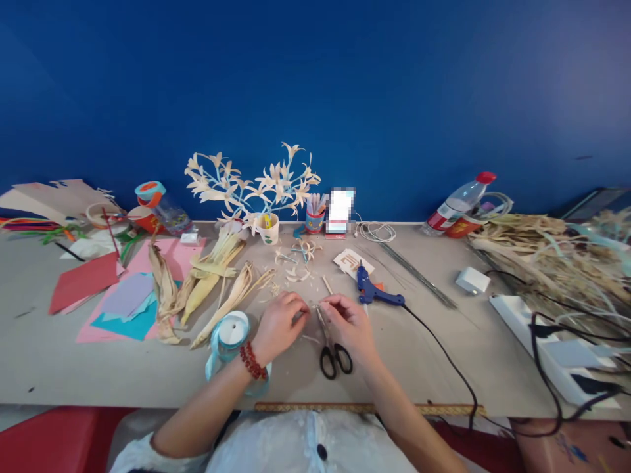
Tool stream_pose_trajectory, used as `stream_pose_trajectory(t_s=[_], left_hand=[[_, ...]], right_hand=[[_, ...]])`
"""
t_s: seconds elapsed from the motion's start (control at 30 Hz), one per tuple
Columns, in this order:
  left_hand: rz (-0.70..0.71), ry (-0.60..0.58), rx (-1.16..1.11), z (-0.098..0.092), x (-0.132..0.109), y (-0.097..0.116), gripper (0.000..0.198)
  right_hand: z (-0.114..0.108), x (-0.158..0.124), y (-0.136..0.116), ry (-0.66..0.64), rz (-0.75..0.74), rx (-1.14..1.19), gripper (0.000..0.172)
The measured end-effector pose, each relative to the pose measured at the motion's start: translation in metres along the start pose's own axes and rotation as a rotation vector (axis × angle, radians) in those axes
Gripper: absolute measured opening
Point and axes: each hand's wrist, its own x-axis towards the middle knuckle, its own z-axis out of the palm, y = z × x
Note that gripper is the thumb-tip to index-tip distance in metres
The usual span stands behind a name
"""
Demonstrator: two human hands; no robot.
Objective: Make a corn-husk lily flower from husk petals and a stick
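Observation:
My left hand (284, 323), with a red bead bracelet (252, 361) at the wrist, is closed in a pinch. Facing it, my right hand (349, 323) is closed with thumb and forefinger together. The fingertips of both hands nearly meet over the table; what they hold is too small to make out. Scissors with black handles (335, 362) lie beneath and between the hands. A roll of light blue ribbon (233, 328) stands left of my left wrist. Pale husk flower pieces (298, 272) lie beyond my fingers. A blue glue gun (375, 289) rests right of my right hand.
Dried corn husks (202, 295) and coloured paper (131, 295) lie at the left. Husk flowers stand in a white cup (269, 230) near a phone (340, 210). Thin wires (419, 274), a tilted bottle (456, 207) and a power strip (535, 345) with trailing cords are at the right.

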Motion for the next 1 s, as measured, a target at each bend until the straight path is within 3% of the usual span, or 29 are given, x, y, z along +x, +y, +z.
stream_pose_trajectory(t_s=[0.13,0.23,0.43,0.6,0.77,1.0], left_hand=[[-0.029,-0.033,0.151,-0.002,-0.001,-0.012,0.013],[-0.05,-0.031,0.164,-0.004,0.0,-0.016,0.012],[-0.024,0.046,-0.195,-0.007,0.01,-0.008,0.023],[0.071,-0.127,-0.374,-0.02,0.025,0.005,0.024],[-0.052,-0.298,-0.521,-0.024,0.027,0.016,0.032],[-0.141,-0.33,-0.365,-0.022,0.002,0.011,0.029]], right_hand=[[-0.02,0.004,-0.005,0.135,-0.003,0.075,0.023],[-0.03,0.007,-0.01,0.13,0.056,0.175,0.025],[-0.024,0.01,-0.009,0.005,0.201,0.263,0.028],[-0.014,0.015,-0.011,-0.071,0.234,0.294,0.031],[-0.012,0.016,-0.017,-0.074,0.224,0.302,0.029],[-0.025,0.005,-0.021,0.015,0.196,0.292,0.029]])
